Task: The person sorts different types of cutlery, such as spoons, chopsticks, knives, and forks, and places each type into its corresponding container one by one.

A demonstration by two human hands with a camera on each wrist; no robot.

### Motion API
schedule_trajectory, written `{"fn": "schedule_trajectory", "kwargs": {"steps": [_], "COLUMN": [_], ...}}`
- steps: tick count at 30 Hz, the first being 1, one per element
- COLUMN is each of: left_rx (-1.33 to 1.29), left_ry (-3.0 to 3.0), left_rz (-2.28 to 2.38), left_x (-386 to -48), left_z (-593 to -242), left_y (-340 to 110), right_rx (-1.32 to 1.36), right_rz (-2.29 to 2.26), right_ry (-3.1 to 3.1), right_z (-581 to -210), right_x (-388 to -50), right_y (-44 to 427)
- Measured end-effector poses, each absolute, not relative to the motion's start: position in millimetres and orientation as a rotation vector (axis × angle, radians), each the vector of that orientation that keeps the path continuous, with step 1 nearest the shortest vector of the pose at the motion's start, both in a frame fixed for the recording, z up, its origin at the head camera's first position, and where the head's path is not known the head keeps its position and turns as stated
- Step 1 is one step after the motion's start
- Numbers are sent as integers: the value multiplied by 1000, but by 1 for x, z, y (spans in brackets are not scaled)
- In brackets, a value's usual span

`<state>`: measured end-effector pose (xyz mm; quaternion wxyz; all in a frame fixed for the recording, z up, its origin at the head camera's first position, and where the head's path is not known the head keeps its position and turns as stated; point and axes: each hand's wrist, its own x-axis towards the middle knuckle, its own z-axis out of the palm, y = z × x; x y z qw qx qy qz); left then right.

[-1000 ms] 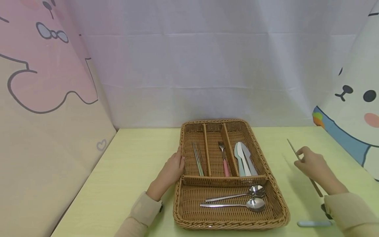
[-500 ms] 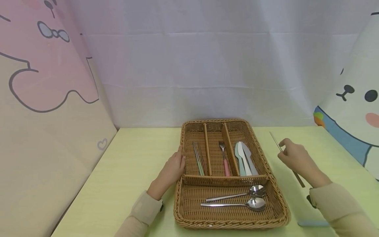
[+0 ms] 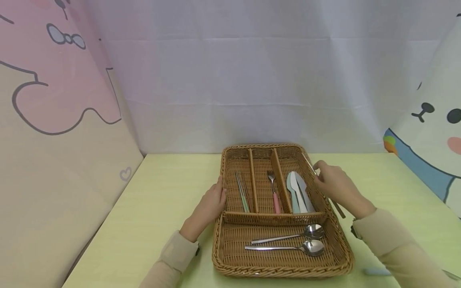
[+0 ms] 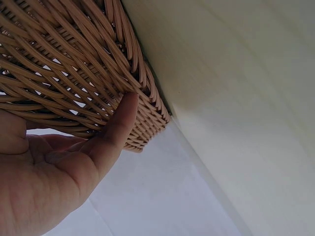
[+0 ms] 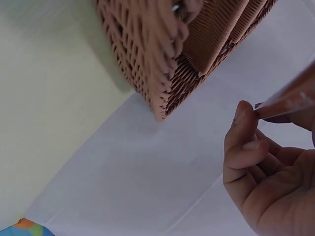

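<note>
My right hand [image 3: 338,184] pinches a slim chopstick [image 3: 338,209] with a brown end, held slantwise over the right rim of the wicker basket [image 3: 282,273]. In the right wrist view, thumb and fingertip meet on the chopstick, which is blurred there. At the basket's left side, my left hand [image 3: 209,202] grips the rim, with one finger [image 4: 123,120] along the woven outer wall. Green-handled chopsticks [image 3: 243,196] and a thin brown one lie in the left compartment. A pink-handled fork [image 3: 276,202] lies in the middle one.
The right compartment has flat pastel pieces with pointed ends, one of them white [image 3: 299,194]. Two metal spoons [image 3: 312,248] lie in the front compartment. A light-blue handle [image 3: 376,272] on the yellow table [image 3: 162,192] is partly behind the right sleeve. A white curtain [image 3: 216,80] hangs behind.
My right hand has carried the chopstick leftward from the table's right side to the basket's right rim. The left hand has stayed on the basket.
</note>
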<state>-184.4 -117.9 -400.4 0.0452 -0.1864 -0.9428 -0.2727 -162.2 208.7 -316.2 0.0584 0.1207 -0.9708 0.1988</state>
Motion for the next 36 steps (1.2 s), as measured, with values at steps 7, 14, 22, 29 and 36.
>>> {"fn": "schedule_trajectory", "kwargs": {"steps": [7, 14, 22, 29, 36], "left_rx": [-564, -568, -588, -573, -563], "left_ry": [-2883, -2894, -2893, -2900, -2912], "left_rz": [-830, -838, -823, -837, -845], "left_x": [-185, -185, -185, -187, -186], "left_z": [-401, -401, -399, -401, -401], "left_y": [-118, -118, -117, -118, -118], "right_rx": [436, 494, 543, 598, 595], "right_rz": [566, 604, 651, 702, 763], "right_ry": [-2909, -2885, -2902, -2912, -2921], "right_z": [-312, -310, -307, -309, -312], "right_x": [-169, -177, -182, -189, -197], "right_y": [183, 159, 134, 113, 95]}}
